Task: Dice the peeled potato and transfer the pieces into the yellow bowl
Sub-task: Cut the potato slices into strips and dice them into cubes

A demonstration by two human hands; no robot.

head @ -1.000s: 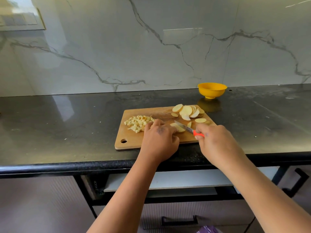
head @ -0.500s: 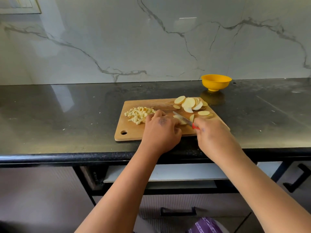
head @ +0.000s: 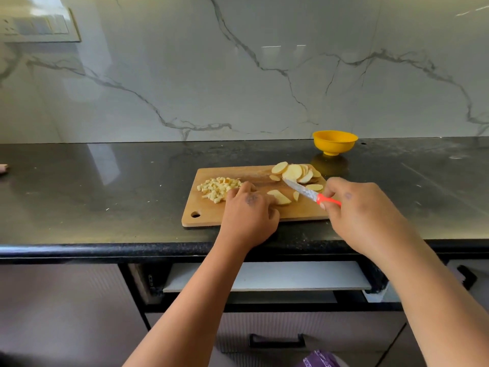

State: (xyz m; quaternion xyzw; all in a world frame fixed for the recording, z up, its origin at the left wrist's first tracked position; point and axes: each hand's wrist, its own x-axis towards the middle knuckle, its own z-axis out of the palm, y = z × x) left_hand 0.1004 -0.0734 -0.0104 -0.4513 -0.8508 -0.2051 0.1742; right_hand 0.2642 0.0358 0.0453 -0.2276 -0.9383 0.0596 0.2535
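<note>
A wooden cutting board (head: pixel 209 215) lies on the black counter. A pile of diced potato (head: pixel 218 188) sits at its left, a fan of potato slices (head: pixel 296 172) at its far right. My left hand (head: pixel 250 215) rests on the board, fingertips on a small stack of slices (head: pixel 279 197). My right hand (head: pixel 362 213) grips a knife (head: pixel 304 190) by its orange handle, the blade lifted and pointing up-left toward the slices. The yellow bowl (head: pixel 334 141) stands behind the board near the wall; I cannot see inside it.
The black counter (head: pixel 105 194) runs the full width, with a marble backsplash behind it. A switch plate (head: pixel 39 26) is on the wall at upper left. Below the counter edge are a pull-out shelf (head: pixel 264 278) and drawers with black handles.
My right hand has pulled back to the right and raised the knife off the slices held by my left hand. The left hand has barely moved. The camera has shifted slightly.
</note>
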